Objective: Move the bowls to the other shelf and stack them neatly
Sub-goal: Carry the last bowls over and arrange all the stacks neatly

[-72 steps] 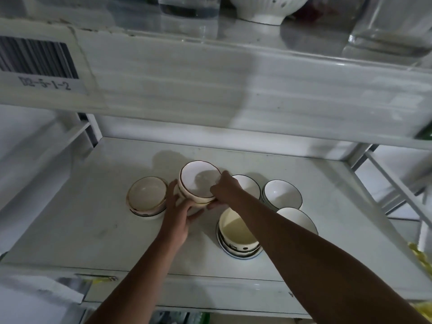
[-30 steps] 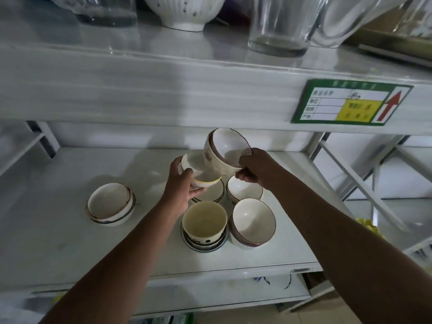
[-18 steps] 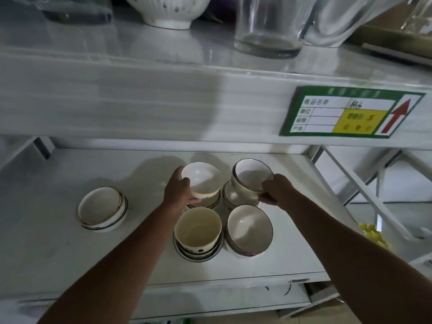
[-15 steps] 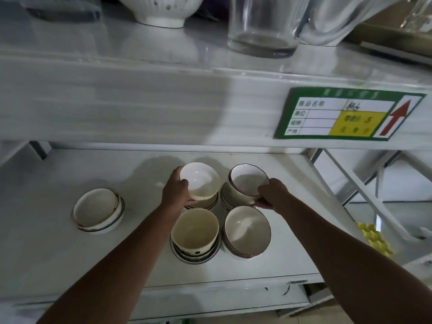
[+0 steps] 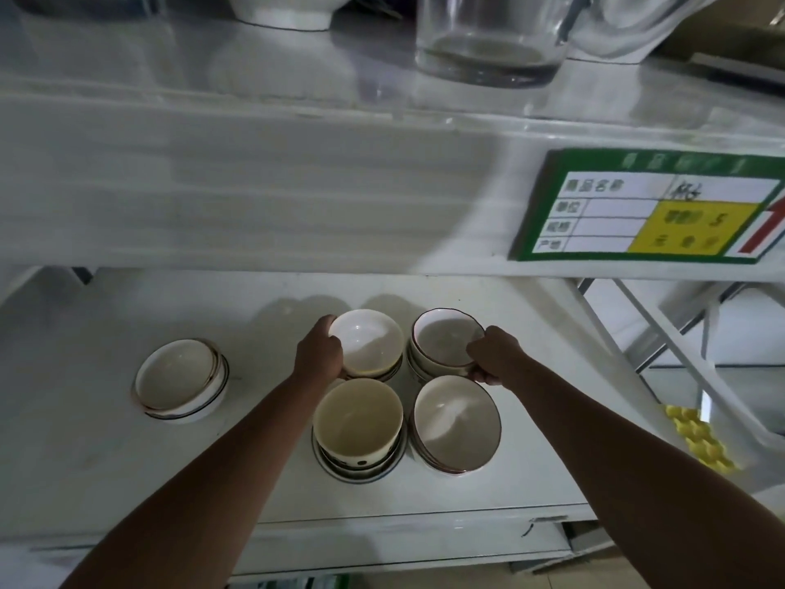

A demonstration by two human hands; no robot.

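The white bowl (image 5: 366,342) sits on top of a small stack at the far middle of the lower shelf (image 5: 85,452). The left hand (image 5: 319,354) holds it by its left rim, with the fingers curled around the edge. Just to its right is the dark-rimmed bowl (image 5: 446,340), on top of its own stack. The right hand (image 5: 492,354) grips that bowl at its right rim, fingers curled too.

Nearer to us are two more stacks, side by side: a cream bowl stack (image 5: 359,423) and a brown-rimmed bowl stack (image 5: 456,420). Far off to the left, one more stack (image 5: 180,378) sits alone.

The four middle stacks are very close together. If a hand lets go while its bowl sits crooked, the bowl could tip, knock its neighbor, and chip. A wrist could also bump the near stacks when pulling back.

On the upper shelf stands a big glass jar (image 5: 488,36), with a green label (image 5: 650,206) on the shelf edge.
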